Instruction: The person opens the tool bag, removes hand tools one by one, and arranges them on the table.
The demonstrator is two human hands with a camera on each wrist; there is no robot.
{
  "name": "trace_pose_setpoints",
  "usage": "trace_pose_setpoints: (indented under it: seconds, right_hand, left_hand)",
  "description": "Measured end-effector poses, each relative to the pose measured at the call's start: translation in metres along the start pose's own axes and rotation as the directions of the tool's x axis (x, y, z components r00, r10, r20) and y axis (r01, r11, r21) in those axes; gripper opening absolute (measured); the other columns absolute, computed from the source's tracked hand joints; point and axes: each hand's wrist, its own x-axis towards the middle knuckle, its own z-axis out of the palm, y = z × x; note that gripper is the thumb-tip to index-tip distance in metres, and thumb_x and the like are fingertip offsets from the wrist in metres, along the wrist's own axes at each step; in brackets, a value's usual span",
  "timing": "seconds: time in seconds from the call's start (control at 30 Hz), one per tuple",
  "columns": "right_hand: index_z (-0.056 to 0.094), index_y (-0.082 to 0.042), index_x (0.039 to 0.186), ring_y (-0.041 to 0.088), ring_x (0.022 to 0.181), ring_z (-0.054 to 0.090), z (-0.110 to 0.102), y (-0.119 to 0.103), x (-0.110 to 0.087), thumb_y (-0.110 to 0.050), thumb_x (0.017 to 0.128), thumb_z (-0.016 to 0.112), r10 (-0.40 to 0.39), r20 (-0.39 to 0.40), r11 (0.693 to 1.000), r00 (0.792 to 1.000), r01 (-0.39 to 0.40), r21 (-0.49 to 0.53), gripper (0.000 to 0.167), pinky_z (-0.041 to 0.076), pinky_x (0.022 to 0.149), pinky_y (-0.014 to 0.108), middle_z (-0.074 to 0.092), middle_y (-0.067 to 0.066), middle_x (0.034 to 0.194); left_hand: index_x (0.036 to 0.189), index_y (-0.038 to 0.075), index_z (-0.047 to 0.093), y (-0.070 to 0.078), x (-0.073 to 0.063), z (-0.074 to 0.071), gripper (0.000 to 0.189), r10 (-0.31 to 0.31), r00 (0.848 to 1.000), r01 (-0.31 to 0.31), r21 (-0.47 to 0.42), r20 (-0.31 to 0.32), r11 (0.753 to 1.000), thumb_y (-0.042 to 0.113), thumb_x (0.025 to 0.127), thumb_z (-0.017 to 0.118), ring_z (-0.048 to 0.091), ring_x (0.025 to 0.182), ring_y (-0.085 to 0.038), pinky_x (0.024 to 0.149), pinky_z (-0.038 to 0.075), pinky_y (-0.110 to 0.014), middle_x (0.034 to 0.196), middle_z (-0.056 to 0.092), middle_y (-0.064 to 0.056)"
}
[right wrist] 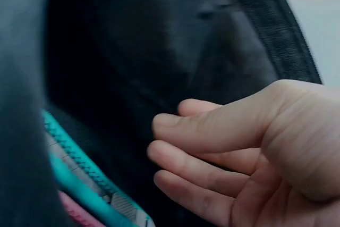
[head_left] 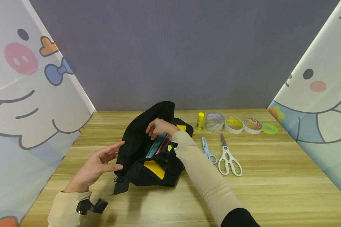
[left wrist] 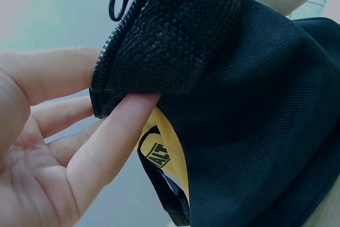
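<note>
A black zip bag (head_left: 170,175) with yellow panels stands on the table, its mouth wide. My left hand (head_left: 95,165) pinches the zipped edge on the near left, one digit in front and the others behind, as the left wrist view shows at the bag's zip corner (left wrist: 159,51). My right hand (head_left: 160,127) reaches into the mouth, its fingers (right wrist: 186,166) loosely bent with nothing between them. Beneath it inside lie a teal zipped item (head_left: 154,146) and a pink one (head_left: 164,144), both partly hidden by the bag wall and my sleeve.
Right of the bag lie blue scissors (head_left: 206,149) and white scissors (head_left: 228,160). Behind them stand a yellow glue stick (head_left: 200,121) and a clear tape roll (head_left: 214,127). Farther right are two white-edged tape rolls (head_left: 253,130) and a green roll (head_left: 273,130). A grey panel (head_left: 170,56) backs the table.
</note>
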Motion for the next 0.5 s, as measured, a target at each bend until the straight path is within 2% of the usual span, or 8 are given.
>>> trace_pose_setpoints:
  seconds: [0.2, 0.37, 0.5]
  right_hand:
    - [0.074, -0.002, 0.103, 0.016, 0.076, 0.061, 0.015, 0.007, 0.006, 0.012, 0.082, 0.070, 0.026, 0.071, 0.989, 0.997, -0.016, -0.148, 0.026, 0.055, 0.075, 0.031, 0.069, 0.004, 0.085]
    - [0.075, -0.006, 0.103, 0.015, 0.077, 0.059, 0.023, 0.011, 0.009, 0.014, 0.079, 0.068, 0.052, 0.104, 0.976, 0.993, -0.029, -0.214, 0.032, 0.051, 0.067, 0.024, 0.068, 0.003, 0.087]
    - [0.076, -0.008, 0.104, 0.015, 0.078, 0.058, 0.029, 0.012, 0.010, 0.013, 0.082, 0.067, 0.071, 0.115, 0.968, 0.991, -0.041, -0.249, 0.032, 0.051, 0.064, 0.021, 0.065, 0.001, 0.089]
  left_hand:
    - [0.151, 0.009, 0.045, -0.001, -0.001, 0.000, 0.072, 0.010, 1.000, -0.010, -0.013, 0.000, 1.000, -0.011, 0.087, 0.069, 0.057, 0.108, -0.011, 0.085, 0.052, -0.022, 0.141, 0.049, 0.014]
    - [0.151, 0.010, 0.045, -0.001, -0.001, 0.000, 0.072, 0.006, 1.000, -0.006, -0.012, -0.004, 1.000, -0.011, 0.086, 0.069, 0.057, 0.108, -0.011, 0.084, 0.052, -0.022, 0.140, 0.049, 0.014]
    - [0.151, 0.010, 0.045, 0.000, -0.001, 0.000, 0.072, -0.002, 1.000, 0.002, -0.007, -0.009, 1.000, -0.010, 0.086, 0.070, 0.057, 0.108, -0.011, 0.084, 0.052, -0.022, 0.140, 0.050, 0.014]
